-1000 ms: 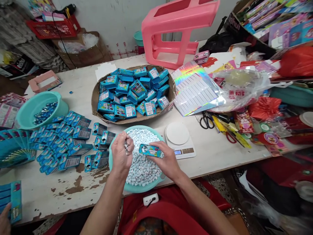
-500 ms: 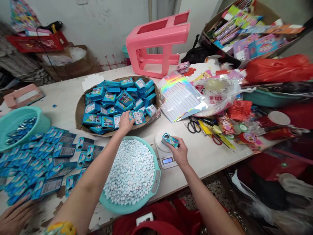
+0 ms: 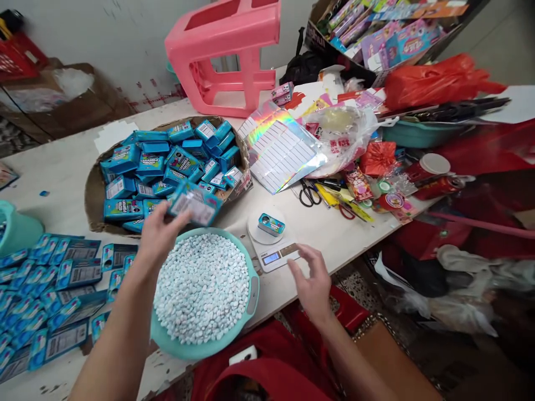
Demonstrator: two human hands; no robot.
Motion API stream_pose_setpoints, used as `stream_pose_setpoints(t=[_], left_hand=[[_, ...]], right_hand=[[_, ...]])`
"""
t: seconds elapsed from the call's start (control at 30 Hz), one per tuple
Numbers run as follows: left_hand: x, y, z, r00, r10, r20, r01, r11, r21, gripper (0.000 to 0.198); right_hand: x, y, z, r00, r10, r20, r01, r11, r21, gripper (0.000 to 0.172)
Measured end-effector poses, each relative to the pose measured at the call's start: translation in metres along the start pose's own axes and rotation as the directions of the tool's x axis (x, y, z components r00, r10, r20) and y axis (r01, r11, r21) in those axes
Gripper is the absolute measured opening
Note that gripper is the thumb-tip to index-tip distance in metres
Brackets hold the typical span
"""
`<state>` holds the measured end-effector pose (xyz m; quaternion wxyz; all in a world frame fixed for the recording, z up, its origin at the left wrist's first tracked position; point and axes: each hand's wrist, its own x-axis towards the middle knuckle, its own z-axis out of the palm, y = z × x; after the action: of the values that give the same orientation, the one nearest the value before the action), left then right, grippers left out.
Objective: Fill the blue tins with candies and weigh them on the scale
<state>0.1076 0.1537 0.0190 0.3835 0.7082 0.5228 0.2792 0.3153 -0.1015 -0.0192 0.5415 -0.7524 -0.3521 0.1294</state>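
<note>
In my left hand [image 3: 161, 231] is a blue candy box [image 3: 194, 203], gripped by its near end and blurred by motion. It hangs between the cardboard tray of blue boxes [image 3: 92, 203] and a turquoise basin [image 3: 252, 295] full of small pale candies [image 3: 204, 287]. My right hand [image 3: 311, 281] is empty, its thumb and fingers apart, just beside the small white digital scale [image 3: 266, 245]. Another blue candy box [image 3: 271, 224] lies on the scale's round plate. The scale's display is lit, but its digits are too small to read.
Many filled-looking blue boxes [image 3: 79, 273] stand in rows at the left, beside a second turquoise basin [image 3: 20, 231]. Behind are a pink plastic stool [image 3: 225, 53] and shiny sticker sheets [image 3: 284, 147]. Black scissors [image 3: 309, 194], yellow cutters and wrappers crowd the right side.
My left hand has lifted a box out of the cardboard tray and drawn it nearer. My right hand has let go of its box on the scale and pulled back. The view has shifted right.
</note>
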Motion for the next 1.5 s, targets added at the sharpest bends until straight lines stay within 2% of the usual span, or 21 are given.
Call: stream_pose_setpoints(t=[0.03, 0.07, 0.1, 0.17, 0.23, 0.3, 0.37, 0.47, 0.57, 0.67, 0.7, 0.77, 0.87, 1.0, 1.07, 1.13, 1.17, 1.23, 1.33, 1.4, 1.5], left_hand=[[-0.028, 0.011, -0.005, 0.992, 0.018, 0.126, -0.008, 0.997, -0.074, 0.026], [-0.055, 0.02, -0.006, 0.954, 0.06, 0.292, -0.032, 0.994, -0.103, 0.022], [-0.08, 0.028, -0.004, 0.911, 0.112, 0.396, -0.062, 0.989, -0.137, 0.017], [-0.121, 0.039, 0.004, 0.792, 0.164, 0.589, -0.056, 0.979, -0.197, 0.011], [-0.144, 0.042, 0.014, 0.721, 0.13, 0.68, 0.023, 0.977, -0.211, 0.016], [-0.15, 0.04, 0.022, 0.736, 0.056, 0.674, 0.128, 0.967, -0.22, 0.021], [-0.141, 0.035, 0.03, 0.789, 0.009, 0.614, 0.179, 0.953, -0.243, 0.02], [-0.112, 0.028, 0.044, 0.862, 0.023, 0.507, 0.072, 0.983, -0.168, 0.017], [-0.079, 0.017, 0.06, 0.902, 0.027, 0.432, -0.124, 0.972, 0.199, 0.017], [-0.059, -0.001, 0.069, 0.89, -0.118, 0.439, -0.191, 0.779, 0.598, 0.022], [-0.057, -0.009, 0.068, 0.872, -0.165, 0.461, -0.21, 0.723, 0.658, 0.024], [-0.059, -0.022, 0.064, 0.834, -0.202, 0.514, -0.258, 0.68, 0.686, 0.026], [-0.07, -0.035, 0.051, 0.818, -0.176, 0.547, -0.277, 0.714, 0.643, 0.024], [-0.085, -0.04, 0.035, 0.819, -0.195, 0.54, -0.187, 0.798, 0.572, 0.015], [-0.088, -0.044, 0.028, 0.832, -0.193, 0.521, -0.093, 0.876, 0.474, 0.01], [-0.089, -0.05, 0.018, 0.839, -0.232, 0.493, 0.118, 0.961, 0.251, 0.011], [-0.09, -0.053, 0.013, 0.835, -0.272, 0.478, 0.255, 0.962, 0.103, 0.016], [-0.091, -0.06, 0.003, 0.816, -0.354, 0.457, 0.48, 0.855, -0.194, 0.028], [-0.091, -0.069, -0.004, 0.799, -0.401, 0.449, 0.591, 0.662, -0.461, 0.037], [-0.09, -0.071, -0.003, 0.779, -0.399, 0.485, 0.615, 0.639, -0.462, 0.032], [-0.082, -0.06, 0.006, 0.73, -0.386, 0.564, 0.605, 0.749, -0.27, 0.03]], right_hand=[[-0.011, -0.011, 0.0, 0.997, -0.008, 0.079, 0.004, 0.999, 0.047, 0.035], [-0.021, -0.022, 0.001, 0.986, -0.002, 0.169, -0.016, 0.994, 0.106, 0.042], [-0.031, -0.031, 0.004, 0.962, 0.036, 0.271, -0.083, 0.983, 0.166, 0.051], [-0.046, -0.045, 0.007, 0.858, 0.161, 0.488, -0.305, 0.924, 0.231, 0.062], [-0.054, -0.05, 0.007, 0.722, 0.281, 0.632, -0.507, 0.836, 0.208, 0.058], [-0.058, -0.05, 0.002, 0.658, 0.357, 0.662, -0.601, 0.779, 0.177, 0.043], [-0.059, -0.044, -0.008, 0.656, 0.412, 0.632, -0.643, 0.744, 0.182, 0.035], [-0.06, -0.032, -0.023, 0.656, 0.482, 0.581, -0.698, 0.68, 0.225, 0.035], [-0.064, -0.018, -0.035, 0.683, 0.532, 0.5, -0.705, 0.657, 0.265, 0.039], [-0.068, -0.006, -0.045, 0.724, 0.569, 0.391, -0.68, 0.684, 0.263, 0.04], [-0.069, -0.002, -0.048, 0.732, 0.58, 0.357, -0.674, 0.692, 0.259, 0.039], [-0.07, 0.004, -0.052, 0.734, 0.607, 0.305, -0.677, 0.687, 0.263, 0.038], [-0.069, 0.012, -0.055, 0.719, 0.638, 0.275, -0.695, 0.661, 0.283, 0.038], [-0.065, 0.02, -0.052, 0.734, 0.628, 0.259, -0.679, 0.689, 0.253, 0.04], [-0.063, 0.022, -0.049, 0.743, 0.618, 0.256, -0.668, 0.706, 0.237, 0.04], [-0.061, 0.022, -0.048, 0.747, 0.613, 0.257, -0.664, 0.71, 0.234, 0.039], [-0.06, 0.022, -0.047, 0.746, 0.613, 0.26, -0.665, 0.709, 0.237, 0.038], [-0.059, 0.022, -0.047, 0.745, 0.615, 0.26, -0.667, 0.705, 0.241, 0.038], [-0.058, 0.023, -0.046, 0.74, 0.622, 0.257, -0.672, 0.699, 0.244, 0.039], [-0.058, 0.025, -0.045, 0.733, 0.626, 0.264, -0.679, 0.688, 0.255, 0.04], [-0.057, 0.026, -0.045, 0.72, 0.633, 0.283, -0.694, 0.66, 0.289, 0.039]])
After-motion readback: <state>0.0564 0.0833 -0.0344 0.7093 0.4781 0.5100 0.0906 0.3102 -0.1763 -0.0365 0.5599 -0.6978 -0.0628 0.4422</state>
